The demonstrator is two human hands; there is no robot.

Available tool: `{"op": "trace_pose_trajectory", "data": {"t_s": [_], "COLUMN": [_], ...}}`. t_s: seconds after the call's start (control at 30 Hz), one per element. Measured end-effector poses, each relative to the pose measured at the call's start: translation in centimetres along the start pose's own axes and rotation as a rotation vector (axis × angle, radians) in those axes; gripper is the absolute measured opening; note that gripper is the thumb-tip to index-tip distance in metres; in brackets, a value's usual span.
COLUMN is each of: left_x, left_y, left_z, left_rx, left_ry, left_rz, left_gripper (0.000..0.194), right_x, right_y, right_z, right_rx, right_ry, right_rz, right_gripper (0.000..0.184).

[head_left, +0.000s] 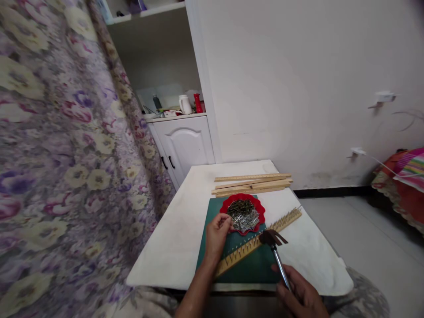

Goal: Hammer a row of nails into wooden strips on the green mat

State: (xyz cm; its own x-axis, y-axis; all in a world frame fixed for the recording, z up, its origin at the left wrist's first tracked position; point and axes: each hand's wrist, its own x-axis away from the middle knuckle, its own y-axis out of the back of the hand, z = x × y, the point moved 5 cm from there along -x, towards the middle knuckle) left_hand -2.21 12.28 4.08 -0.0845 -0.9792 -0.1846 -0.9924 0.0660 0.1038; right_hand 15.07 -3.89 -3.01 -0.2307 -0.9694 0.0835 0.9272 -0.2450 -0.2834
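My left hand [217, 236] is closed in a pinch at the left rim of a red scalloped bowl [260, 211]. Whatever its fingertips hold is too small to make out. Loose nails [244, 214] fill the bowl, dark ones at the back and silvery ones in front. In my right hand [300, 291] is a claw hammer [280, 261] with a dark head and a shiny shaft. The hammer's head overlaps a wooden strip [228, 263] studded with rows of upright nails. That strip lies slantwise across a green mat [253, 274].
Several wooden strips [251, 184] lie together at the back of the white-covered table [165, 247]. A flowered curtain [76, 176] hangs close on the left. Behind the table are a white cabinet [187, 145] and a wall. A cloth-covered piece of furniture [400, 190] stands at the far right.
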Motion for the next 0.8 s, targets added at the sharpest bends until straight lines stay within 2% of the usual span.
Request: {"op": "trace_pose_trajectory", "data": {"t_s": [0.13,0.23,0.37,0.5,0.57,0.63,0.8], "left_x": [3.4,6.5,9.5,10.8,11.2,11.4,12.7], "left_y": [0.0,-1.1,-2.7,-3.4,-3.3,-2.8,-1.2], "left_z": [-0.1,-0.2,0.1,1.0,1.4,1.5,-0.4], "left_rx": [0.352,0.541,0.645,0.652,0.564,0.372,-0.21], "left_ry": [0.188,0.325,0.422,0.421,0.39,0.303,-0.14], "left_rz": [-0.028,0.017,0.108,0.169,0.204,0.232,0.197], "left_gripper": [0.023,0.024,0.025,0.022,0.02,0.018,0.013], "right_x": [-0.4,-0.7,-0.8,-0.6,-0.4,-0.1,0.9], "right_y": [-1.2,-2.3,-3.2,-3.4,-3.3,-3.1,-2.4], "right_z": [2.3,2.9,3.5,3.6,3.6,3.5,2.2], "right_rx": [0.012,0.033,-0.024,-0.046,-0.036,-0.01,0.089], "right_ry": [0.103,0.024,0.017,0.015,0.018,0.01,-0.045], "right_rz": [-0.055,-0.02,0.042,0.057,0.057,0.051,0.012], "right_gripper": [0.046,0.043,0.037,0.035,0.035,0.036,0.039]}}
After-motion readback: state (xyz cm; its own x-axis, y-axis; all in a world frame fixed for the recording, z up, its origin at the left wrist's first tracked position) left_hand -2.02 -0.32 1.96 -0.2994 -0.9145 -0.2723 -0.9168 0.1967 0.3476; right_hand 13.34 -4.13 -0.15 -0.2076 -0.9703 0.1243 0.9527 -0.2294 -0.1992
